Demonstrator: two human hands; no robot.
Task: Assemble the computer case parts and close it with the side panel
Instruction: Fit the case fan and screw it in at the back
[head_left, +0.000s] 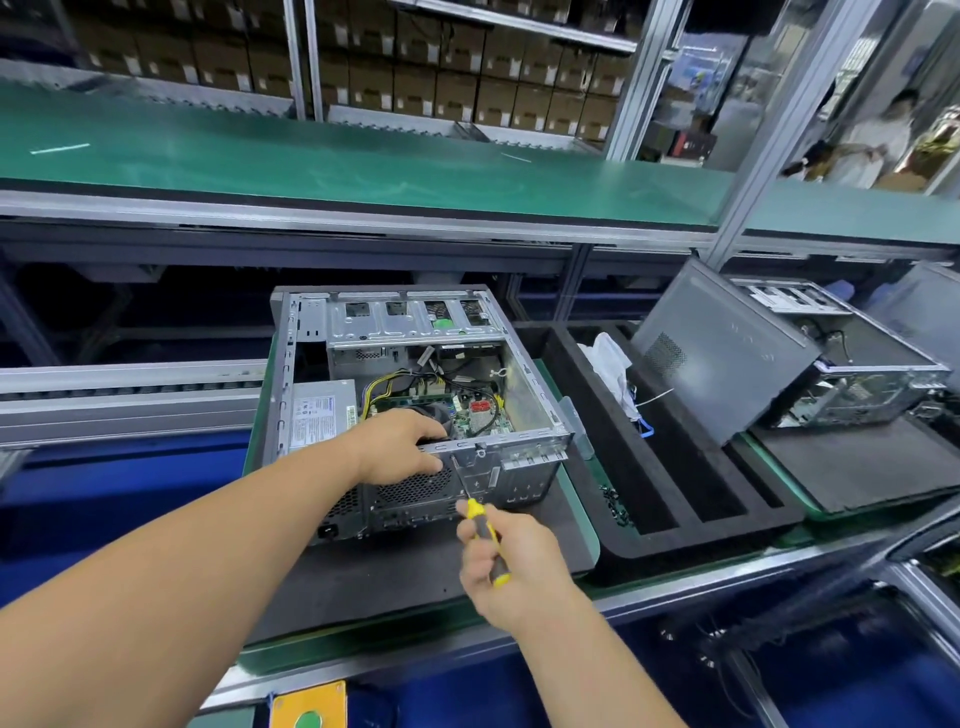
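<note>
- At the centre of our view lies the case (410, 400), on its side on a dark mat (395, 566), open face up, so that we can reach the inside and the rear edge together.
- Our left hand (400, 447) comes in from 8 o'clock and curls over the near top rail of the case, fingers hooked inside by the fan. We judge that it steadies the case against the push of the tool.
- Our right hand (498, 551) comes up from 5 o'clock and wraps the yellow handle of the screwdriver (480, 525), with thumb and forefinger high on the grip for turning.
- The shaft slants up toward 11 o'clock, and its tip sits at the rear bracket (475, 467), just beside our left hand. Whether the tip is seated in a screw is too small to tell.
- We judge the step in hand to be fastening a rear part. The case is open, so the closing is not yet done.
- At 3 o'clock a foam tray (675, 514) holds what look like small dark screws near its front left corner, close to our tool hand, and a white cloth further back.
- Beyond the tray a grey panel (727, 353) leans against a second case (852, 379). Whether that panel is meant for our case we cannot tell.
- At 12 o'clock a green belt (363, 161) runs across, with stacked cartons behind it.
</note>
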